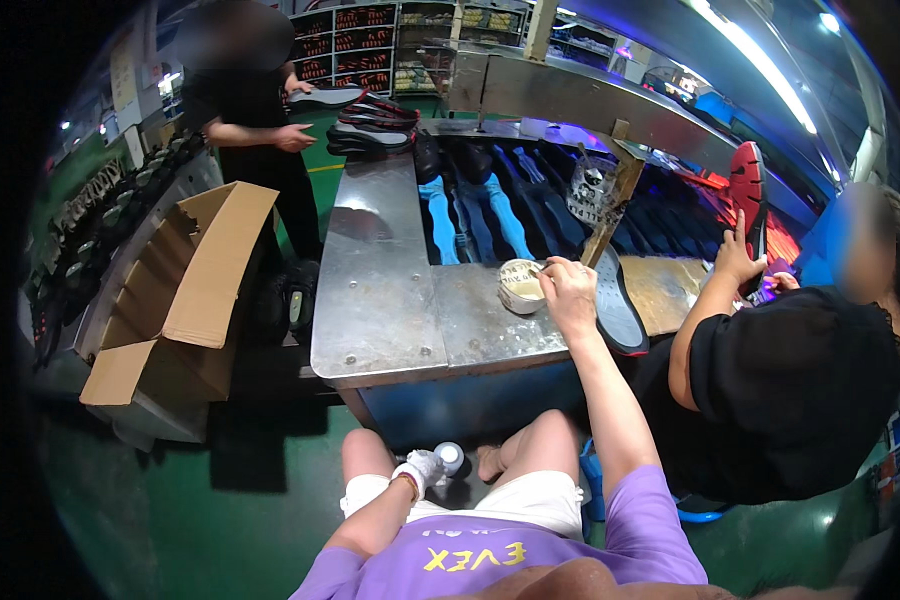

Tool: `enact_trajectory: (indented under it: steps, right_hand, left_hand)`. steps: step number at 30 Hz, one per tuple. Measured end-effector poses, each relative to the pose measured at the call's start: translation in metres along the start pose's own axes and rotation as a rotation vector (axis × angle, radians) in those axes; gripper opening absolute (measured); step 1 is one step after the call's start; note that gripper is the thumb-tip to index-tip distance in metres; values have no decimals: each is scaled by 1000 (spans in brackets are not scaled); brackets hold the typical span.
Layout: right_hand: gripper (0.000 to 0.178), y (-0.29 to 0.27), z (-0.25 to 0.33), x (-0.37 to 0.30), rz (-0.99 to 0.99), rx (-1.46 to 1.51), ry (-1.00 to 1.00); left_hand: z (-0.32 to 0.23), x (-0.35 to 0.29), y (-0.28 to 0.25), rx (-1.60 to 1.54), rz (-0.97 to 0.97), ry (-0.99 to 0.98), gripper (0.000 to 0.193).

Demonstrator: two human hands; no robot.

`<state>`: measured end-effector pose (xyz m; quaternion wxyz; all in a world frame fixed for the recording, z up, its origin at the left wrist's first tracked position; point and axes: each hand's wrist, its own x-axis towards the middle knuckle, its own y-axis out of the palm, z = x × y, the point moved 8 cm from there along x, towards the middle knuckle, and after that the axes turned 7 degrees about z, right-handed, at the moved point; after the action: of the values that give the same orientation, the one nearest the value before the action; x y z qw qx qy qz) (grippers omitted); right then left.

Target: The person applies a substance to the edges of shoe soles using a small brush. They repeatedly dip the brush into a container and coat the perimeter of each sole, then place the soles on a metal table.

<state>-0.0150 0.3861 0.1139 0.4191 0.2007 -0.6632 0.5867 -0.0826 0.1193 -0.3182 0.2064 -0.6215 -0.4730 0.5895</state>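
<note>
My right hand [570, 295] is over the metal bench with its fingers pinched at the rim of a small round tub [520, 287]. Cream-coloured stuff shows inside the tub, and writing marks its wall. What the pinch holds is too small to make out. Just right of that hand, a grey shoe sole [620, 303] with a dark and red edge leans on the bench. My left hand [422, 470], in a white glove, is low by my lap with its fingers curled. Beside it is a grey bottle-like thing with a white top [449, 457]; whether the hand grips it is hidden.
Beyond the bench top [380, 300], shoe parts lie in rows on a conveyor [510, 200]. A clear marked container [591, 185] hangs by a wooden post. Stacked soles [370, 125] and a person stand far left; a cardboard box [215, 275] nearer. Another person at right holds a red sole [748, 190].
</note>
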Motion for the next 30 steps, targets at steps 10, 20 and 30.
enact_trajectory:
  steps: [10, 20, 30]
  right_hand:
    - [10, 7, -5, 1, 29, -2, 53]
    - [20, 25, -53, -30, 14, 456, 612]
    - [24, 52, -88, -71, -21, 934, 821]
  left_hand:
    - [5, 8, 2, -188, 17, -76, 27]
    - [12, 15, 22, -91, -46, -6, 28]
    - [1, 22, 17, 59, -40, 26, 22]
